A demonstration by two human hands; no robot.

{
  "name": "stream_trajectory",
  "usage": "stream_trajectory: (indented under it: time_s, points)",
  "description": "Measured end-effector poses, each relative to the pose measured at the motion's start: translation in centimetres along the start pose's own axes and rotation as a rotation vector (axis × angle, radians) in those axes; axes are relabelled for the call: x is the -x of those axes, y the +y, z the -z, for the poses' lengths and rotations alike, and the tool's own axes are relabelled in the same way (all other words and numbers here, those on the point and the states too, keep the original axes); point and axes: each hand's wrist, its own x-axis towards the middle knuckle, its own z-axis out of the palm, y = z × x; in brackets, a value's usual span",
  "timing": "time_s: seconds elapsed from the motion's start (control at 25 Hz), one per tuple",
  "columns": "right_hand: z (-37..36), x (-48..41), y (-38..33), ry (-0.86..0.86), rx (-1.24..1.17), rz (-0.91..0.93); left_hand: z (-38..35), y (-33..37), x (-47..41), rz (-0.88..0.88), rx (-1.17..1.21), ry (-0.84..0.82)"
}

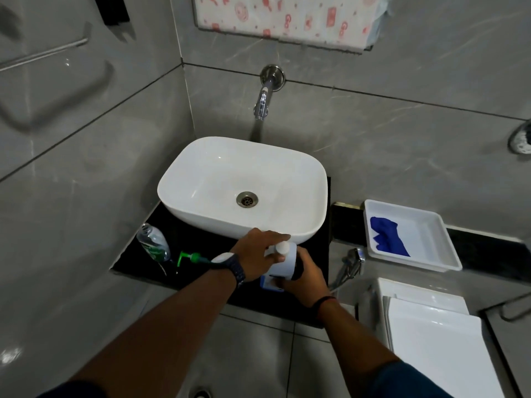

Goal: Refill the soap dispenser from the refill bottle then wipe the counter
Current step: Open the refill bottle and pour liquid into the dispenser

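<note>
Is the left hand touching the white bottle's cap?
Touching. The head view shows the left hand with its fingers over the round cap of the white bottle, which the right hand grips.

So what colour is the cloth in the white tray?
Bright blue cloth, lying in the white tray; the head view shows it.

Left hand [260, 255]: person is wearing a dark blue watch [238, 272] on the wrist, textured strap, a white-and-grey part sticking out at its 10 o'clock. Right hand [306, 278]: thin black band [324, 301] with a reddish edge is circling the wrist. Both forearms are showing bare. Dark blue short sleeves are showing at the frame bottom, left sleeve [74, 391] at 7 o'clock, right sleeve [408, 380] at 5 o'clock. Cannot tell the watch face.
</note>
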Motion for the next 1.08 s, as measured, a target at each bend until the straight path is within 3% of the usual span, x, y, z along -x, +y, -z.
stream_trajectory:
  time_s: [0.24, 0.44, 0.72, 0.92, 1.08]
  points:
    - [-0.1, -0.4, 0.3, 0.009, 0.008, 0.011, -1.0, 0.7, 0.8, -0.006, -0.128, 0.212]
    - [0.0, 0.0, 0.2, 0.032, 0.001, -0.004, -1.5, 0.6, 2.1, 0.093, -0.13, 0.421]
    - [0.9, -0.1, -0.1, -0.001, 0.065, -0.015, -1.5, 1.4, 1.3, -0.096, -0.044, 0.298]
    - [1.3, -0.2, 0.0, -0.018, 0.074, -0.007, -0.8, 0.5, 2.0, -0.048, -0.108, 0.364]
    - [1.1, -0.3, 0.0, -0.015, 0.088, -0.035, -0.9, 1.2, 0.9, -0.035, -0.113, 0.263]
